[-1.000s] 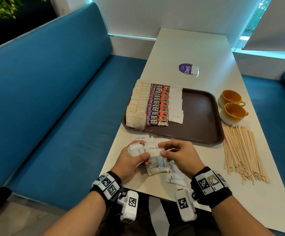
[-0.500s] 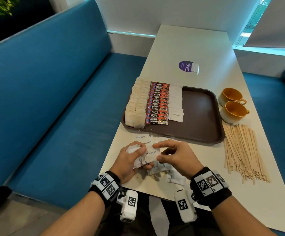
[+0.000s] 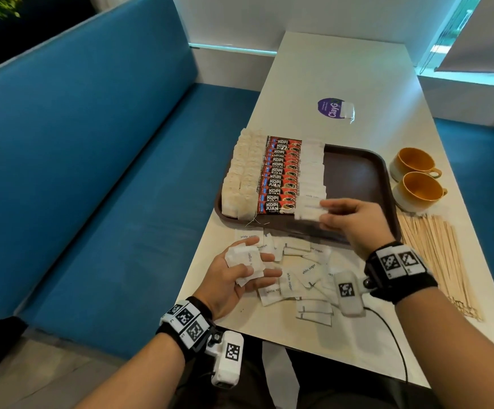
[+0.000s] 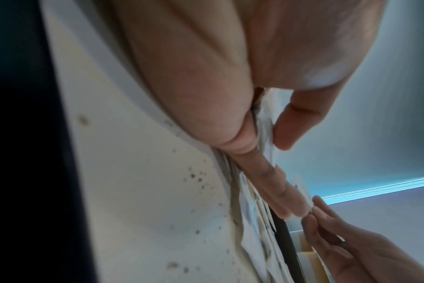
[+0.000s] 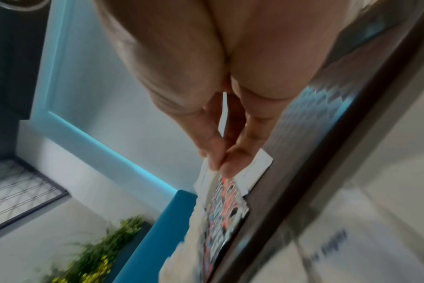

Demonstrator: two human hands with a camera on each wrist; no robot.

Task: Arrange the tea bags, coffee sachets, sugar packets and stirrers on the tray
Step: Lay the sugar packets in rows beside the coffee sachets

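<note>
The brown tray (image 3: 357, 172) sits on the white worktop (image 3: 328, 69), and everything here is told from that tray. On the tray's far-left side lie two rows of tea bags (image 3: 241, 175). Next to them is a row of red coffee sachets (image 3: 279, 175), and next to that a row of white sugar packets (image 3: 313, 169). The right hand (image 3: 354, 219) is over the near edge of the tray, and its grip pinches one sugar packet (image 3: 309, 214) between thumb and fingers, right at the near end of the sugar row. The left hand (image 3: 239, 278) is just in front of the tray, palm up, and its grip holds a small stack of sugar packets (image 3: 244, 262) with the thumb on top. More loose sugar packets (image 3: 298, 278) lie in a heap on the worktop in front of the tray. The wooden stirrers (image 3: 437, 255) lie to the right of the tray, not on it yet. Two yellow cups (image 3: 416, 178) stand beside the tray's right edge. To do this step well, I think the packet should go down flat, lined up with the ones before it and lapping them a little, like the coffee row does. Let go gently so the row does not slide. The left hand should keep its stack neat and close, so the next packet is easy to take.
</note>
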